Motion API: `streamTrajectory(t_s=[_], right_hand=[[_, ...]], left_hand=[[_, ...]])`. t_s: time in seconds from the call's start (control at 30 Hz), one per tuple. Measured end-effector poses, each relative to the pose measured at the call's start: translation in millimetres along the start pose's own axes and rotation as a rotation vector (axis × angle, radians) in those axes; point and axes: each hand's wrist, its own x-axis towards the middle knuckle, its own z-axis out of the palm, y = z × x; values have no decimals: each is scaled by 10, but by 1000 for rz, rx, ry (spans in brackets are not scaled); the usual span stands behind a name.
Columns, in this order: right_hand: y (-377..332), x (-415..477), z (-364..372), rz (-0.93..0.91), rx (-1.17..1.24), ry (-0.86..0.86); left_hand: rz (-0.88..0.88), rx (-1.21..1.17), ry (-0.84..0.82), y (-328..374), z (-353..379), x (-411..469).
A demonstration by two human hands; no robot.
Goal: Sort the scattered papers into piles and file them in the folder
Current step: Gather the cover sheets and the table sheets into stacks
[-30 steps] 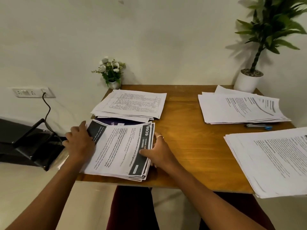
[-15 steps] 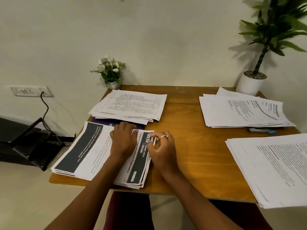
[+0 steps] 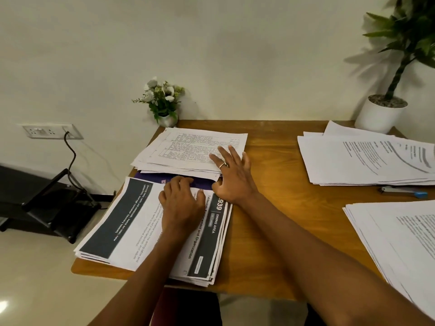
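A stack of printed pages with dark grey bands (image 3: 131, 222) lies at the table's near left corner, overhanging its edge. My left hand (image 3: 181, 203) rests on top of that stack, fingers bent at its far edge. Behind it a purple folder (image 3: 155, 178) peeks out from under a pile of table-printed sheets (image 3: 188, 149). My right hand (image 3: 231, 175), wearing a ring, lies with fingers spread on the near right corner of that far pile. Two more white paper piles sit at far right (image 3: 357, 158) and near right (image 3: 400, 238).
The wooden table (image 3: 270, 231) stands against a pale wall. A small flower pot (image 3: 164, 102) is at the back left, a white potted plant (image 3: 381, 114) at the back right. A stapler (image 3: 402, 191) lies between the right piles. A black stand (image 3: 54, 208) sits on the floor left.
My right hand left the dark-banded stack's right edge and moved forward onto the far pile, fingers now spread. My left hand came from the stack's left side to its top middle.
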Motion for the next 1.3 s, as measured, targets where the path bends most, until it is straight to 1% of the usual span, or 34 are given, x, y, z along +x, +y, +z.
streamTrajectory(t_s=[0.07,0.23,0.4,0.5,0.6,0.67,0.73,0.83,0.87,0.93,1.07,1.13,1.2,1.3], right_hand=[[21,49,23,6,-8,-55],[43,91,34,65,83,-218],[34,105,18,54,38,-194],[95,160,-98,-19,-23,-221],[174,379,-259,-170,-147,-315],[185,497,-303,-290,-239,-340],[165,538,-298,-363,-302,-314],[142,541,-207,-417,-355,-189],[130,515,-169,-409,-365,-154],[119,437,-89,-357,-339,-98],[141,298,-42,-147,-157,39],[162,279,-50,-80,-102,117],[176,247,-76,-48,-60,160],[239,149,-147,-46,28,253]], left_hand=[[5,26,-12,-2,8,11],[14,40,-7,-17,26,-1],[9,43,-24,-16,21,-3],[3,41,-42,-7,8,-8],[3,35,-40,-4,-4,-7],[2,32,-37,-19,5,-4],[-1,28,-35,-34,13,-7],[-2,21,-32,-38,29,10],[1,17,-27,-40,33,12],[6,13,-11,-50,40,16],[20,24,47,-57,51,12],[29,41,77,-52,45,15],[42,46,107,-47,39,3],[70,60,131,-23,10,-25]])
